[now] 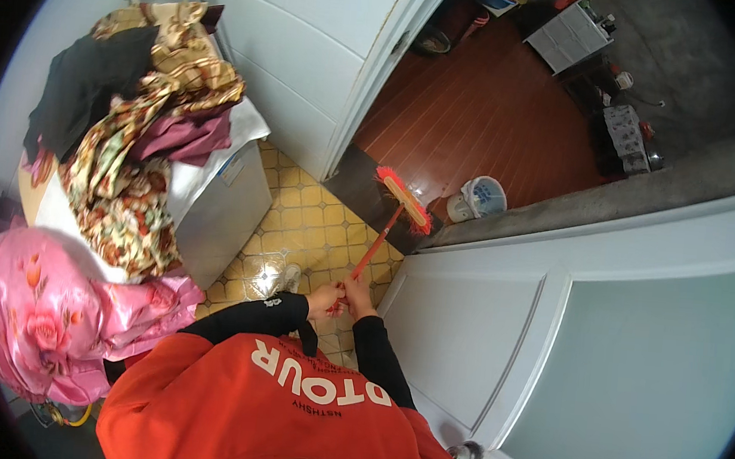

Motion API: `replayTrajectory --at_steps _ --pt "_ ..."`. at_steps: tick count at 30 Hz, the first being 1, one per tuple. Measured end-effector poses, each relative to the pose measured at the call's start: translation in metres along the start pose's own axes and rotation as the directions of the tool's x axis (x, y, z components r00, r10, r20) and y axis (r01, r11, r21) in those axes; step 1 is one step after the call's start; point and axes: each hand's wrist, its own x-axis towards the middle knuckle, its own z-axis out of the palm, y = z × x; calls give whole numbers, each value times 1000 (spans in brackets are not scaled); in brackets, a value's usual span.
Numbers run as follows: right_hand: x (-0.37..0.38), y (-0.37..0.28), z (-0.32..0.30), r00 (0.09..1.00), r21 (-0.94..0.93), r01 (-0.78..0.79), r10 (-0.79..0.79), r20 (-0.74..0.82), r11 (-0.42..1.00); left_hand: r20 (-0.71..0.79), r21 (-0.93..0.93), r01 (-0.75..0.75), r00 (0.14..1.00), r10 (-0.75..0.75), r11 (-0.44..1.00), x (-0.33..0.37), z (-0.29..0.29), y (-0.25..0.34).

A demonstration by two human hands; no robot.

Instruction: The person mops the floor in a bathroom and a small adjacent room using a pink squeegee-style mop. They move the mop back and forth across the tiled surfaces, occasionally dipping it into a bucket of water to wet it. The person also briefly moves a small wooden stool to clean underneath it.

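Both my hands are closed around the red handle of a broom (374, 254), close in front of my body. My left hand (325, 301) and my right hand (358, 299) sit side by side and touch. The handle slants away from me to the upper right. At its far end, the wide head with red bristles (422, 222) is over the dark strip at the doorway. I cannot tell whether the bristles touch the floor.
At my left, a white appliance (228, 197) bears piled clothes (137, 138), with pink flowered fabric (43, 299) nearer. A white door (463, 332) with a round knob (465, 455) stands at my right. Buckets (484, 195) and a cabinet (570, 38) are beyond the doorway.
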Motion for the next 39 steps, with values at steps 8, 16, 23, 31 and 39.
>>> replayTrajectory --at_steps 8,16,23,31,39 --pt "54 -95 -29 1000 16 6 -6 13 1000 140 153 60 987 -81 986 49 42 97" --pt "130 -160 -86 993 -102 112 -114 -19 988 73 140 82 993 -93 987 107 108 175" --pt "229 -252 -129 953 -30 301 -302 -14 953 -14 125 -29 999 31 992 178 166 272" --pt "300 -377 -174 968 6 233 -233 95 972 -21 -153 -151 988 150 977 230 231 381" --pt "322 -452 -131 887 -422 442 -315 339 791 -110 -195 -52 993 31 980 190 227 465"
